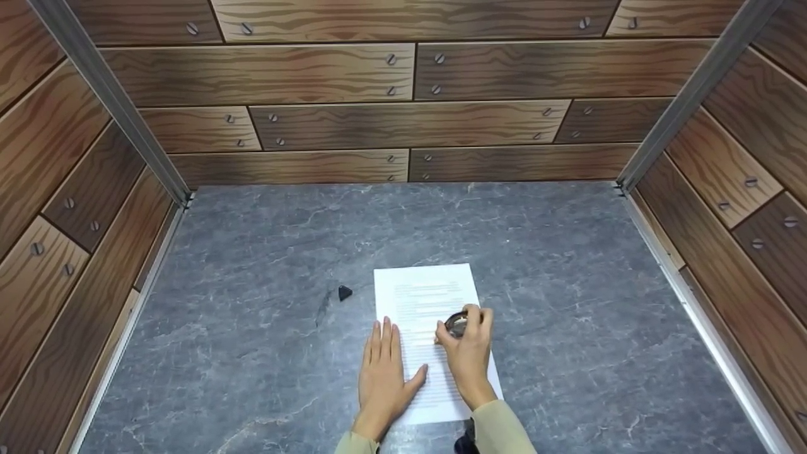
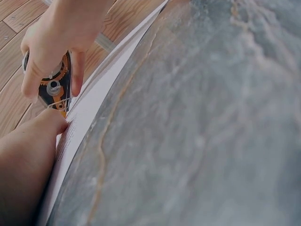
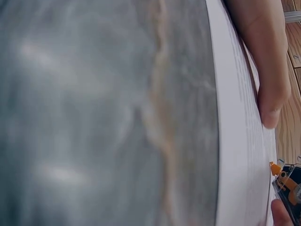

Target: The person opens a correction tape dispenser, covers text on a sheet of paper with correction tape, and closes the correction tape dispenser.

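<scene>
A printed sheet of paper lies on the grey table, its lines of text running across it. My left hand rests flat on the sheet's left side, fingers straight and thumb spread out. My right hand grips a correction tape dispenser between thumb and curled fingers, over the right half of the sheet. In the left wrist view, the dispenser shows a clear and black case with orange gears, its tip pointing down at the paper. The right wrist view catches only part of the dispenser at its edge.
A small black triangular piece lies on the table left of the sheet. Wood-patterned walls with metal corner posts enclose the table at the back and sides. Something dark shows beside the right sleeve.
</scene>
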`<state>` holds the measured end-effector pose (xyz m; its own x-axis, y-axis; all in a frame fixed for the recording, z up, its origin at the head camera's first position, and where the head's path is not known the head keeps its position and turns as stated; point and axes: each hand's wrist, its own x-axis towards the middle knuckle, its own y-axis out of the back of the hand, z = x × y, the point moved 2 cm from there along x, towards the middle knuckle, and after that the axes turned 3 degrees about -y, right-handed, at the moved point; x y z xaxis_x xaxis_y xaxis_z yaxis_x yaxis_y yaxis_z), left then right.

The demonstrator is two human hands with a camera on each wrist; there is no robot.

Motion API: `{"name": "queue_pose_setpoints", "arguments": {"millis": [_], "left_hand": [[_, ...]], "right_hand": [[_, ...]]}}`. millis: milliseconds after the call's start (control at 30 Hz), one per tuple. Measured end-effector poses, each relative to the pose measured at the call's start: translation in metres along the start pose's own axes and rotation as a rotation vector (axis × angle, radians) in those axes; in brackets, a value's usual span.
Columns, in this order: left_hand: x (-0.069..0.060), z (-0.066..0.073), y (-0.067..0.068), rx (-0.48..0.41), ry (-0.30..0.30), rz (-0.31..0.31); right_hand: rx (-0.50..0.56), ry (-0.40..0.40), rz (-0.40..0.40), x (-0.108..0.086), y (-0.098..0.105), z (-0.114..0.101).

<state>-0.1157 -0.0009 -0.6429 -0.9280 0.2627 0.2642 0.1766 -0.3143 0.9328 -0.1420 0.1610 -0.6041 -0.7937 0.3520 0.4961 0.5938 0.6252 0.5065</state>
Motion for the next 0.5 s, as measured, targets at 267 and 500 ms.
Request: {"name": "queue_pose_setpoints", "arguments": {"millis": [267, 500], "left_hand": [[0.000, 0.000, 0.000, 0.002, 0.009, -0.017], [0.001, 0.001, -0.001, 0.016, -0.002, 0.016]], "right_hand": [[0.016, -0.036, -0.036, 0.002, 0.007, 0.008], [0.041, -0.047, -0.036, 0.006, 0.013, 0.014]]}}
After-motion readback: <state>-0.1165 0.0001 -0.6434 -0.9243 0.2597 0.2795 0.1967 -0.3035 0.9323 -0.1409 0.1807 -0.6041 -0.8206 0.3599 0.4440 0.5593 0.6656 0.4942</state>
